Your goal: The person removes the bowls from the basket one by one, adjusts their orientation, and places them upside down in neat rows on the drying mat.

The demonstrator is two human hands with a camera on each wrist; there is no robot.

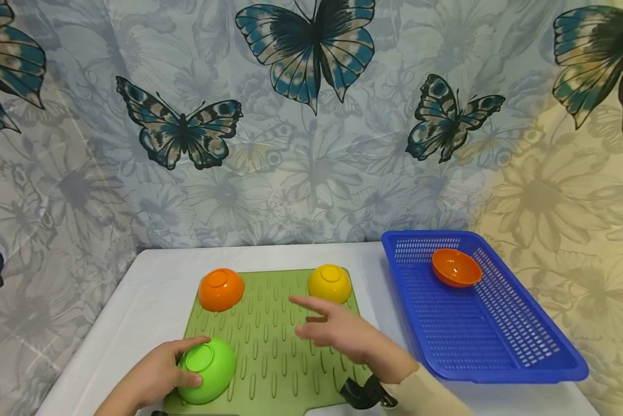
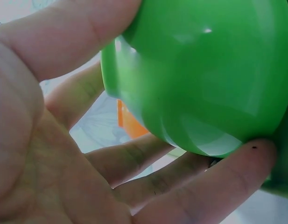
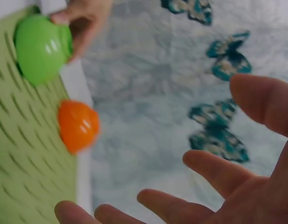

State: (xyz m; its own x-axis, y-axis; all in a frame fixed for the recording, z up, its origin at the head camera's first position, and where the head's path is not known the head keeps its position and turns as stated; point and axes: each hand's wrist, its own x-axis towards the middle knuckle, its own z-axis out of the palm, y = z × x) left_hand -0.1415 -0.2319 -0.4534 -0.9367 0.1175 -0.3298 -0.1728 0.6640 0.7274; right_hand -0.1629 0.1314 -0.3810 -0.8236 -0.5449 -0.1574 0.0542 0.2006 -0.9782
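Upside down at the near left corner of the green ridged drying mat [image 1: 261,346] is a green bowl [image 1: 215,375]. My left hand [image 1: 152,370] holds it from the left, thumb and fingers spread round its outside; the left wrist view shows the digits curved about the green bowl [image 2: 204,79]. Over the right half of the mat hovers my right hand [image 1: 342,335], fingers extended and holding nothing. A yellow bowl [image 1: 329,283], also inverted, sits just beyond its fingertips at the far right corner. An inverted orange bowl [image 1: 221,290] occupies the far left corner.
To the right stands a blue perforated basket [image 1: 446,352] with an orange bowl [image 1: 457,268], hollow side showing, near its far end. A white cloth [image 1: 155,283] covers the table. Behind it hangs a butterfly-print curtain [image 1: 316,173]. A black strap [image 1: 365,394] circles my right wrist.
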